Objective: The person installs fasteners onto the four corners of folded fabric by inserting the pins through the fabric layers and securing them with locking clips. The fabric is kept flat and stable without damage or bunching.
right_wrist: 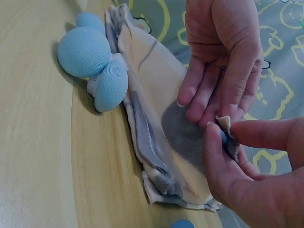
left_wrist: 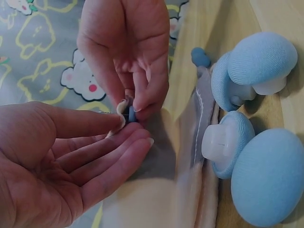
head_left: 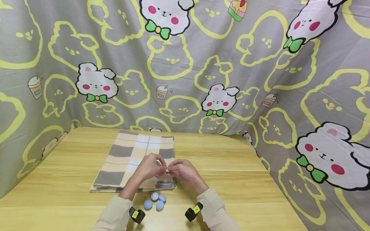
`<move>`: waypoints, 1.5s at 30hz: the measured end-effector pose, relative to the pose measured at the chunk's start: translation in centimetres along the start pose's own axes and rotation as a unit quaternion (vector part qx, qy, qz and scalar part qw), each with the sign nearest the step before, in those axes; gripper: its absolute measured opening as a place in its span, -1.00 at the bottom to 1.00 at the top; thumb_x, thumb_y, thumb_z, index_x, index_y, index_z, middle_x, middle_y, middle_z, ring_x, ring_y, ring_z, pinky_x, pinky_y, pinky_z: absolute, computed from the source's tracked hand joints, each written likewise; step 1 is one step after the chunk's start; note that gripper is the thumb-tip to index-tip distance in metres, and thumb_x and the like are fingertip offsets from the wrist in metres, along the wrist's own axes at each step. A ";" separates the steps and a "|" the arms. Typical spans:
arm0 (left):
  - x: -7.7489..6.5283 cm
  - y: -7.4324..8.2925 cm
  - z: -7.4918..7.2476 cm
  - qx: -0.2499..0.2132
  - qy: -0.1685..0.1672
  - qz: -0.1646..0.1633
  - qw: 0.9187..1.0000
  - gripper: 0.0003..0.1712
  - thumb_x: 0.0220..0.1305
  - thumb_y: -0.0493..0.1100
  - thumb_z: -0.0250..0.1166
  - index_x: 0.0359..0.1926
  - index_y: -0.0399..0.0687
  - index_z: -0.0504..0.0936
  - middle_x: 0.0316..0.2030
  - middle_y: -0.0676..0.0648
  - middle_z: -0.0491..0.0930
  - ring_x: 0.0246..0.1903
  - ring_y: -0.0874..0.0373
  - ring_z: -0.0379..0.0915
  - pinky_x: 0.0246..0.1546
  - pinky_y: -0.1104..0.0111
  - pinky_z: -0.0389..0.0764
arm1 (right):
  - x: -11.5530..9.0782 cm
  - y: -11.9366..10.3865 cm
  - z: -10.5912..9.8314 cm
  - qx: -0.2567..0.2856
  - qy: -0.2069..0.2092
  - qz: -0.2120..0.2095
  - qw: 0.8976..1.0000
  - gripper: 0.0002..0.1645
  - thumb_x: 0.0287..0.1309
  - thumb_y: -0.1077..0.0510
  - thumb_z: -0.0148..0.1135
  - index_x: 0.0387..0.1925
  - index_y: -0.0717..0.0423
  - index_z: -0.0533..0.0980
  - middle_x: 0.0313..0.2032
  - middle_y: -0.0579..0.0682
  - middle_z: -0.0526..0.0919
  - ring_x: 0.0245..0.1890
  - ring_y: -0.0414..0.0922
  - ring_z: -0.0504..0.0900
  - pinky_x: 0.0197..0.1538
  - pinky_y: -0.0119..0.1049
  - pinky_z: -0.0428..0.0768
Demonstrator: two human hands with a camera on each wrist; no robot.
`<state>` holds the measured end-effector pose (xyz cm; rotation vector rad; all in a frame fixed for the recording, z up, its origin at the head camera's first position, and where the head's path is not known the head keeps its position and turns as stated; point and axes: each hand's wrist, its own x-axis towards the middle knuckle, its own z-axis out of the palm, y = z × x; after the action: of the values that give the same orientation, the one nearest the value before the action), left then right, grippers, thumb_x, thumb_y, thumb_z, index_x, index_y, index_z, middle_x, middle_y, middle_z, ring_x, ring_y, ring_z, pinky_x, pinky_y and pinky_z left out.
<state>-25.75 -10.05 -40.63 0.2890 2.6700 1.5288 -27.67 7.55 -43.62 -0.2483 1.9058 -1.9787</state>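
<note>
A folded plaid blanket (head_left: 138, 157) in beige, grey and white lies on the table. At its near right corner my two hands meet, lifting a bit of its edge. My left hand (head_left: 151, 166) pinches the cloth edge (left_wrist: 121, 115) between thumb and fingers. From the other side my right hand (head_left: 185, 170) pinches the same corner together with a small blue piece (right_wrist: 223, 137), mostly hidden by fingertips. Several light-blue mushroom-shaped blanket clips (head_left: 160, 205) with whitish stems lie near the blanket's front edge, below the left hand.
Another small blue piece (head_left: 181, 182) lies on the wooden table (head_left: 225, 192) just right of the blanket. A grey curtain (head_left: 179, 86) with yellow outlines and white cartoon animals hangs behind and on both sides of the table.
</note>
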 end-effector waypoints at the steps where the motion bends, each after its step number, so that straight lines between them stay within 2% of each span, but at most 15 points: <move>1: 0.0 0.0 0.0 0.000 0.000 0.000 1.000 -0.91 0.13 -0.47 0.34 -0.45 -0.28 0.64 -0.61 -0.15 0.69 -0.60 -0.06 0.69 -0.53 0.19 0.71 | 0.0 0.0 0.0 0.004 0.001 0.002 1.000 -0.82 0.24 0.38 0.19 -0.15 0.45 0.49 -0.35 0.02 0.65 -0.35 -0.18 0.71 -0.04 -0.27 0.71; 7: 0.0 0.0 0.0 -0.001 0.003 -0.001 1.000 -0.92 0.13 -0.47 0.31 -0.42 -0.28 0.63 -0.57 -0.16 0.71 -0.59 -0.02 0.69 -0.49 0.17 0.72 | 0.0 0.0 0.0 0.024 0.013 0.009 1.000 -0.85 0.18 0.41 0.20 -0.19 0.38 0.49 -0.39 0.01 0.63 -0.40 -0.19 0.70 -0.12 -0.32 0.72; 11: 0.0 0.0 -0.1 -0.006 0.000 0.001 1.000 -0.95 0.10 -0.48 0.31 -0.39 -0.34 0.62 -0.56 -0.19 0.71 -0.58 -0.02 0.69 -0.49 0.16 0.72 | 0.0 0.1 0.0 0.028 0.012 0.011 0.999 -0.81 0.16 0.42 0.20 -0.17 0.40 0.48 -0.40 0.01 0.63 -0.42 -0.20 0.70 -0.14 -0.32 0.72; 17: 0.0 0.0 -0.1 0.003 -0.005 0.001 1.000 -0.92 0.08 -0.50 0.32 -0.42 -0.33 0.61 -0.62 -0.14 0.67 -0.63 0.05 0.64 -0.51 0.19 0.71 | 0.0 0.1 0.0 0.019 0.000 0.005 1.000 -0.79 0.16 0.42 0.19 -0.15 0.44 0.47 -0.39 0.01 0.62 -0.40 -0.19 0.70 -0.10 -0.29 0.72; 25: -0.1 0.0 0.0 -0.001 -0.002 0.000 1.000 -0.85 0.07 -0.53 0.34 -0.47 -0.28 0.58 -0.62 -0.15 0.66 -0.63 0.05 0.63 -0.53 0.20 0.71 | 0.1 0.0 0.0 0.001 -0.018 0.013 1.000 -0.79 0.19 0.41 0.18 -0.13 0.44 0.47 -0.41 0.01 0.63 -0.40 -0.19 0.69 -0.11 -0.30 0.72; 31: -0.2 0.2 -0.2 0.013 -0.012 -0.005 1.000 -0.91 0.09 -0.49 0.33 -0.39 -0.31 0.60 -0.58 -0.15 0.69 -0.61 -0.03 0.67 -0.49 0.15 0.71 | 0.0 -0.2 0.1 0.000 -0.017 0.015 1.000 -0.81 0.17 0.42 0.20 -0.17 0.44 0.48 -0.43 0.02 0.63 -0.43 -0.18 0.68 -0.13 -0.28 0.72; 36: -0.7 1.1 -1.0 0.048 -0.021 -0.022 0.998 -0.90 0.18 -0.43 0.31 -0.29 -0.27 0.56 -0.56 -0.13 0.68 -0.59 0.02 0.64 -0.53 0.23 0.68 | 0.0 -0.2 0.1 0.004 -0.012 0.013 1.000 -0.85 0.16 0.43 0.20 -0.21 0.39 0.49 -0.42 0.03 0.61 -0.43 -0.17 0.68 -0.15 -0.30 0.72; 38: -1.1 1.5 -1.4 0.079 -0.029 -0.026 0.996 -0.90 0.19 -0.41 0.31 -0.33 -0.23 0.54 -0.61 -0.11 0.63 -0.64 0.07 0.60 -0.60 0.30 0.62 | 0.0 -0.2 0.1 0.006 -0.010 0.011 1.000 -0.87 0.15 0.43 0.21 -0.22 0.38 0.50 -0.41 0.04 0.61 -0.44 -0.16 0.68 -0.16 -0.31 0.72; 41: -1.8 2.1 -1.9 0.127 -0.059 -0.031 0.990 -0.86 0.21 -0.41 0.29 -0.45 -0.19 0.54 -0.68 -0.11 0.58 -0.70 0.11 0.51 -0.65 0.35 0.54 | 0.0 -0.1 0.1 0.006 -0.007 0.008 1.000 -0.86 0.16 0.43 0.20 -0.22 0.40 0.51 -0.39 0.04 0.61 -0.44 -0.16 0.68 -0.17 -0.31 0.72; 45: -2.7 2.7 -2.0 0.192 -0.131 -0.051 0.971 -0.80 0.14 -0.44 0.29 -0.56 -0.16 0.60 -0.68 -0.13 0.58 -0.70 0.11 0.49 -0.65 0.32 0.58 | 0.0 0.0 0.0 0.008 -0.004 0.007 1.000 -0.86 0.16 0.43 0.19 -0.21 0.41 0.51 -0.36 0.06 0.63 -0.43 -0.16 0.68 -0.16 -0.30 0.72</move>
<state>-22.98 -10.92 -37.48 0.3356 2.6945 0.8673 -27.67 7.55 -43.60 -0.2362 1.8817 -1.9799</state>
